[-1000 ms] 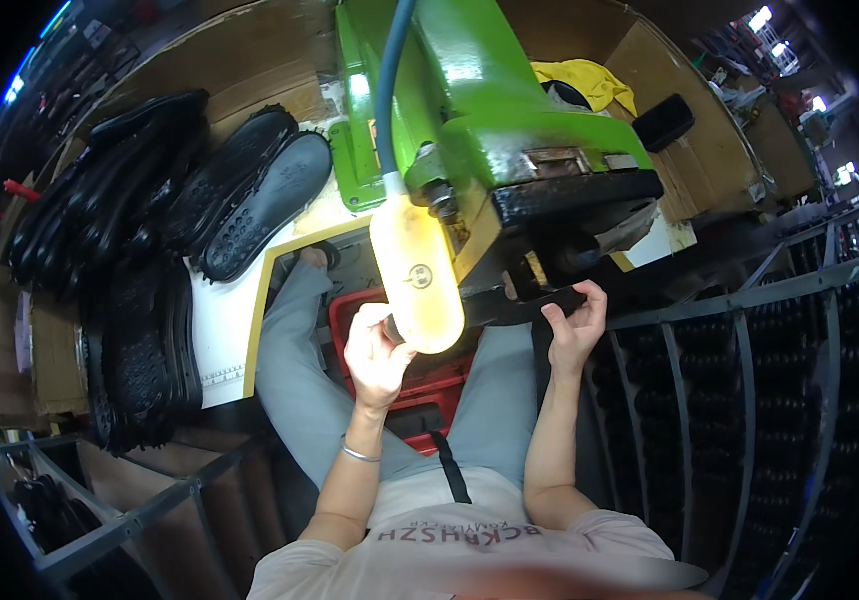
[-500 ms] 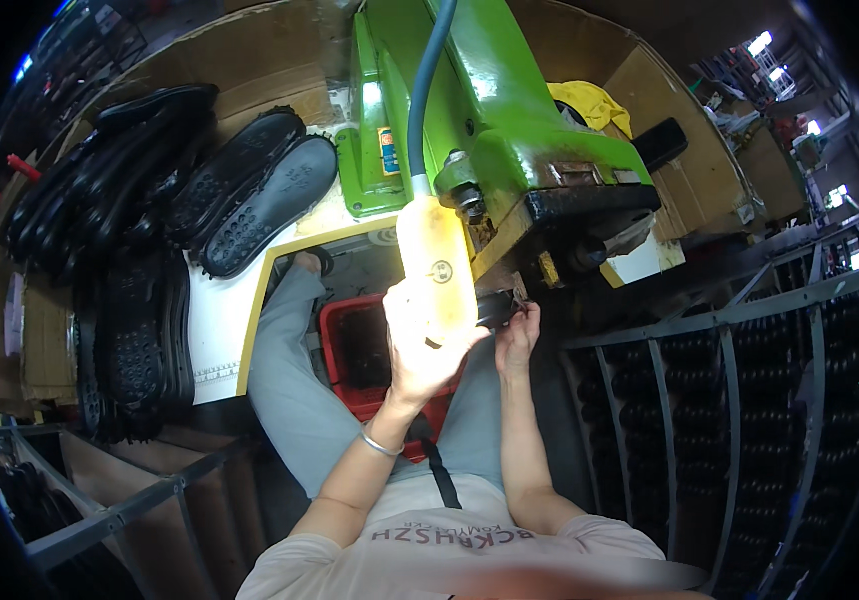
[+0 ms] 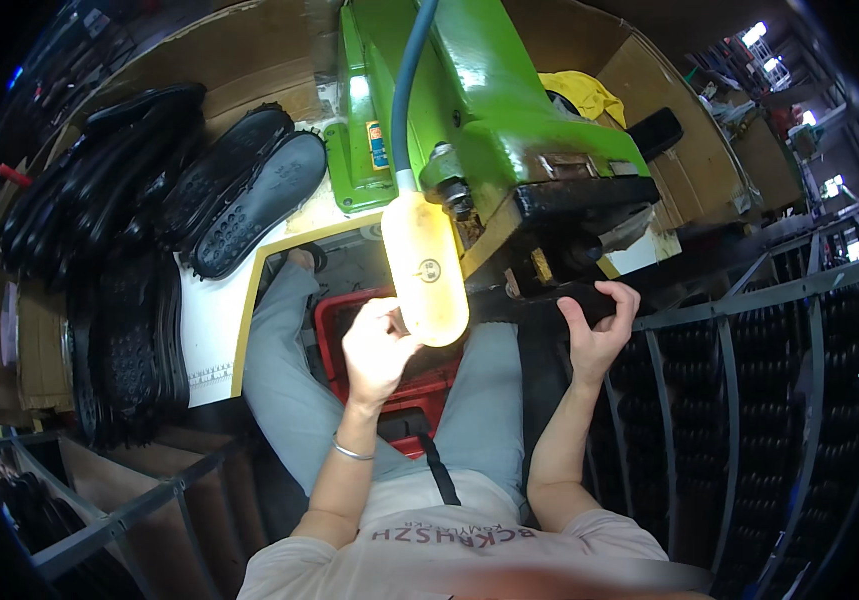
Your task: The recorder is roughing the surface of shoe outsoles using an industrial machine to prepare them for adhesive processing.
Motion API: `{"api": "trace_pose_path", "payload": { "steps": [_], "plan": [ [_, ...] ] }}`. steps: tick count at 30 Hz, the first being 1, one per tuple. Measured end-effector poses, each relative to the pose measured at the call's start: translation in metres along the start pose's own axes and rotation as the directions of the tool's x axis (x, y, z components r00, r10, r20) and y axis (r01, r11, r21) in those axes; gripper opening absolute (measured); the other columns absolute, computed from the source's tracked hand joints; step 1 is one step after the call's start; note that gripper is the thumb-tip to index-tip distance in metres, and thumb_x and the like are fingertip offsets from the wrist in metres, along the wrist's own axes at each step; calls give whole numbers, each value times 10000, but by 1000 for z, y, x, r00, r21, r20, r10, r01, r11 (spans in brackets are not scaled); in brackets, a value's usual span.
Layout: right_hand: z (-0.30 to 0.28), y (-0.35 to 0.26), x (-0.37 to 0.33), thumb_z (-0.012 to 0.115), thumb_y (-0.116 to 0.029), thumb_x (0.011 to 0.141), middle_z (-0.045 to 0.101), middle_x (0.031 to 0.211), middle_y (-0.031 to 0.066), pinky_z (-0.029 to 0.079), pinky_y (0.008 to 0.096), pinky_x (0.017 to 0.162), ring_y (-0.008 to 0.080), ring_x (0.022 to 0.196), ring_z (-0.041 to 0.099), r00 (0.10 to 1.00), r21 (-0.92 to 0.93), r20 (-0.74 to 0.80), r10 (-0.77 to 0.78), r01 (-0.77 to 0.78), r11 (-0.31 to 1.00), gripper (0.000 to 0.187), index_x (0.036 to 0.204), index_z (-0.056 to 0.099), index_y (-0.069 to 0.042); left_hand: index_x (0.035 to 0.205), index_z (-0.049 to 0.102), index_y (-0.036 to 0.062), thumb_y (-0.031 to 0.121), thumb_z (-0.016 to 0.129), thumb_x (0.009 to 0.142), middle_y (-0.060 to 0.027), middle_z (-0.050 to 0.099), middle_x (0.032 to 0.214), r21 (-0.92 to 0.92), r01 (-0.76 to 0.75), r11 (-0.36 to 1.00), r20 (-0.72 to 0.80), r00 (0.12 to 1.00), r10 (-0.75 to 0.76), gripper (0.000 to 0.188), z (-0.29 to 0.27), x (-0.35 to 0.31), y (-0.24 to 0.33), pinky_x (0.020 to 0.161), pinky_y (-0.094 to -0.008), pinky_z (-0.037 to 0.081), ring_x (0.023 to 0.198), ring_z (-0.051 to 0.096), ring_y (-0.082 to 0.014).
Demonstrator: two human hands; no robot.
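Note:
A long black shoe sole (image 3: 539,309) lies under the head of a green sewing machine (image 3: 509,140), its outline hard to make out against the dark parts. My right hand (image 3: 597,335) grips its right end, thumb on the near side and fingers curled over the far side. My left hand (image 3: 374,355) is closed beside a lit yellow lamp (image 3: 427,275), its fingers bent together. The lamp hides the fingertips and whatever they may hold.
Black soles (image 3: 264,200) are piled on the white table (image 3: 211,340) at the left. Below, between my knees, stands a red crate (image 3: 419,410). Metal racks (image 3: 729,400) full of black soles are at the right. A yellow cloth (image 3: 589,97) lies behind the machine.
My right hand has moved right, away from the lamp, and more of the black sole shows beside it. My left hand has shifted slightly left and down, from the lamp's front to its side.

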State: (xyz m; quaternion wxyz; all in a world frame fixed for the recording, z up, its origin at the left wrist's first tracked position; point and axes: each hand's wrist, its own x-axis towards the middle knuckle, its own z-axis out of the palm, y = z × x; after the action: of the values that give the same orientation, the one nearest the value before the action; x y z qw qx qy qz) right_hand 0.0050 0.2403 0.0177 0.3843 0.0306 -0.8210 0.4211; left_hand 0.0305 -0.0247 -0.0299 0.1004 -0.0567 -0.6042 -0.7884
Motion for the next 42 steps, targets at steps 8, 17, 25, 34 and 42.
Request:
{"api": "trace_pose_path", "payload": {
  "steps": [8,17,25,34,42],
  "plan": [
    [49,-57,-4,902,-206,526,516,975,98,406,383,828,281,945,474,985,99,106,-139,129,987,592,972,547,-48,1208,452,-25,-4,678,812,-121,561,1104,-400,3,916,-190,978,-86,456,-66,-16,-12,868,-437,566,997,611,-226],
    [87,38,-65,873,-228,664,431,1215,88,421,348,971,200,1131,457,890,760,350,294,-453,467,722,1208,452,-8,1049,596,-8,-86,757,656,-88,547,1022,135,-171,976,-72,981,182,432,-42,-25,15,733,-249,500,876,573,-158],
    [107,84,-127,786,-368,756,457,1319,30,430,376,1004,221,1241,453,775,824,459,435,-554,118,793,1369,372,-84,1092,546,-55,-60,804,661,-125,554,1047,314,-181,932,-86,972,218,502,32,-14,15,707,-276,536,870,622,-188],
    [111,85,-131,732,-225,831,477,1229,42,444,356,941,186,1109,491,734,827,414,538,-550,114,557,1288,437,-105,1048,566,-40,92,852,617,-165,520,978,376,-153,914,-115,971,210,534,37,1,-15,741,-389,458,851,529,-308],
    [52,60,-59,777,75,668,519,1122,53,441,287,923,161,1010,528,877,591,22,480,-399,701,675,1261,480,-57,1010,567,-49,-43,694,723,-124,570,890,408,-283,868,85,958,273,314,7,2,-12,731,-336,482,806,576,-258]
  ]
}}
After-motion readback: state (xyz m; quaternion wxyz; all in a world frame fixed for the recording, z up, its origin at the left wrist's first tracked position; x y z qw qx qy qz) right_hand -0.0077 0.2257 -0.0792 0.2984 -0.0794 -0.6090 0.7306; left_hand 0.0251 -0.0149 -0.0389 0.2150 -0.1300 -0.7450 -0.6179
